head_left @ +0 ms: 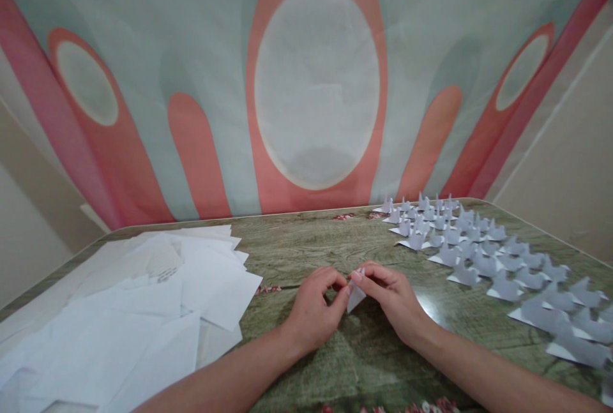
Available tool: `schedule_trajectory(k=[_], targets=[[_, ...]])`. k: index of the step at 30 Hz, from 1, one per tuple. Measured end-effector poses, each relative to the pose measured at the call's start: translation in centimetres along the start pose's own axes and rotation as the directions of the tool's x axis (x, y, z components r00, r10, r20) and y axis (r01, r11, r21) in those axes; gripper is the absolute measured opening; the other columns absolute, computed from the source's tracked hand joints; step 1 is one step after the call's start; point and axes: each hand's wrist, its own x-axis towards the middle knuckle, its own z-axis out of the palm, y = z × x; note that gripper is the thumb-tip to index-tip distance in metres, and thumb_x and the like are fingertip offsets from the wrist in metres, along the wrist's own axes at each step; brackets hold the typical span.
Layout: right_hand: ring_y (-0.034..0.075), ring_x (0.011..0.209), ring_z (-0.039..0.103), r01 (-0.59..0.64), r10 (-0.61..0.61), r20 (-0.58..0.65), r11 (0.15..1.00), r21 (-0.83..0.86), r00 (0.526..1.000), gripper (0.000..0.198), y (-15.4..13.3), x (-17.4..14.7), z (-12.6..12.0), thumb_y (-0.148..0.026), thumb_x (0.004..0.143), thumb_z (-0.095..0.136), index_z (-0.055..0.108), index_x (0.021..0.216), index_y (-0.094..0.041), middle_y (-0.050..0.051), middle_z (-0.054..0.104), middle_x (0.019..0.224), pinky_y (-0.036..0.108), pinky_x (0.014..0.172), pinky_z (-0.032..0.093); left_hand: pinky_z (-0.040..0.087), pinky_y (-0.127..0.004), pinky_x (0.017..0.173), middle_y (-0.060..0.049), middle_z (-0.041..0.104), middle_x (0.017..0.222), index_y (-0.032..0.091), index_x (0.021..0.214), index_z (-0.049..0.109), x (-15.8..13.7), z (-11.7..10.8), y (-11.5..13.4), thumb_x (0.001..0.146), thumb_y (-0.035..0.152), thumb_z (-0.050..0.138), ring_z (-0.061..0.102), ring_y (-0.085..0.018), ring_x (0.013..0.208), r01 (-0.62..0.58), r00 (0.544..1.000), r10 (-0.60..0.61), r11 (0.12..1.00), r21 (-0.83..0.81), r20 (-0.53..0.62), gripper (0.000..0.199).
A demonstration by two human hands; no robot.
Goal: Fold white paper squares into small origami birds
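Between my two hands is a small folded white paper piece (355, 299), held above the middle of the table. My left hand (318, 306) pinches its left edge with thumb and forefinger. From the other side, my right hand (389, 293) grips its upper part, thumb and fingertips pressed together. The fingers cover some of the paper, so its full folded shape is hidden. To the right stand many folded white paper figures (463, 272) with pointed tips, set out in rows.
Loose sheets of white paper (119, 330) lie in a wide, overlapping pile on the left. The wood-patterned table (287, 240) has rounded far corners. Behind it hangs a green and coral patterned backdrop (316, 81).
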Motion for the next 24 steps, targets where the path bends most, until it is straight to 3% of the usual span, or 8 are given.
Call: schedule_trajectory(k=[17,21,24], targets=[[0.014,0.068,0.050,-0.017,0.017,-0.027,1.000,-0.006,0.999,0.026,0.06,0.20,-0.24,-0.039,0.082,0.053,0.065,0.072,-0.018,0.000,0.055,0.070,0.024,0.063,0.039,0.036,-0.023,0.063,-0.001,0.058,0.067,0.017,0.067,0.057,-0.02,0.07,0.08,0.079,0.024,0.052,0.052,-0.015,0.068,0.060,0.998,-0.058,0.997,-0.042,0.038,0.015],[0.014,0.071,0.052,-0.068,0.064,0.063,0.996,0.054,0.996,0.026,-0.06,0.07,0.24,-0.042,0.084,0.049,0.060,0.089,-0.019,0.000,0.058,0.077,0.023,0.063,0.041,0.037,-0.023,0.063,-0.001,0.057,0.065,0.016,0.066,0.056,0.04,-0.15,-0.09,0.080,0.027,0.052,0.051,-0.014,0.065,0.111,0.994,-0.112,0.989,-0.095,0.000,0.019],[0.014,0.069,0.053,-0.057,0.055,0.128,0.998,0.010,0.990,0.025,-0.12,-0.01,0.42,-0.041,0.081,0.054,0.059,0.085,-0.017,0.000,0.059,0.076,0.024,0.062,0.042,0.038,-0.023,0.063,-0.001,0.057,0.065,0.015,0.067,0.056,0.11,-0.19,-0.47,0.082,0.030,0.051,0.051,-0.014,0.065,0.146,0.988,-0.152,0.978,-0.147,-0.024,0.021]])
